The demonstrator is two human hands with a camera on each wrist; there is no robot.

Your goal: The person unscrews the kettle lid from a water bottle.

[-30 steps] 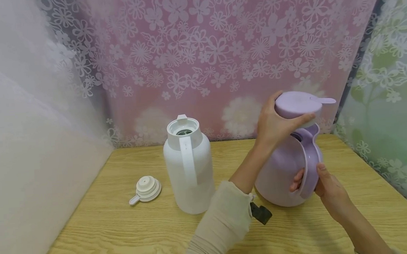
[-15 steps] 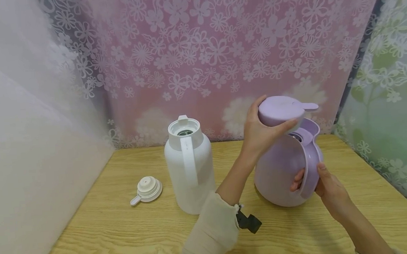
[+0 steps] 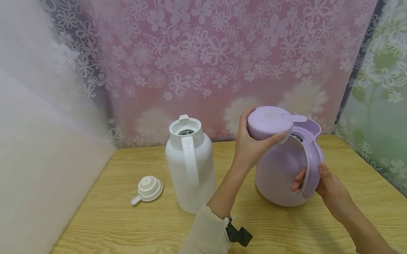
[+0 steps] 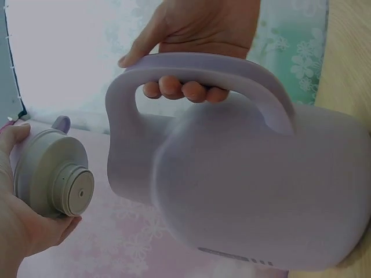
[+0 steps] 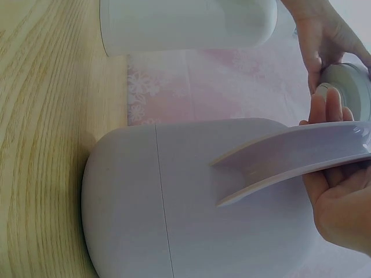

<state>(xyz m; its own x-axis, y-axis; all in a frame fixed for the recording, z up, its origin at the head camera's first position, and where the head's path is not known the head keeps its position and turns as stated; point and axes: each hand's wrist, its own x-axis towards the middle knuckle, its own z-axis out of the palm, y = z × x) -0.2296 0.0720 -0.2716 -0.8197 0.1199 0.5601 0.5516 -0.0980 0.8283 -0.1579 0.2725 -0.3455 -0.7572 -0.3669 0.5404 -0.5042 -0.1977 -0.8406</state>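
My left hand [image 3: 249, 150] grips a lilac lid [image 3: 269, 122] by its rim, in the air above and left of the lilac thermos jug's [image 3: 278, 176] mouth. The lid's pale stepped plug [image 4: 75, 188] shows in the left wrist view, apart from the jug. My right hand [image 3: 335, 195] holds the jug's handle [image 3: 313, 171], fingers curled through the loop and thumb along the outside. The jug stands upright on the table, its mouth uncovered. Left of it stands a white thermos jug [image 3: 190, 162], also uncovered, touched by neither hand.
A cream stopper [image 3: 149, 188] with a tab lies plug side up on the wooden table [image 3: 126, 238], left of the white jug. Flowered pink cloth [image 3: 200, 65] hangs behind the table. A pale wall and a green-white flowered sheet flank it.
My left hand has carried the lid leftward and a little down, away from over the jug's mouth, so more of the opening shows. My right hand and both jugs have stayed put.
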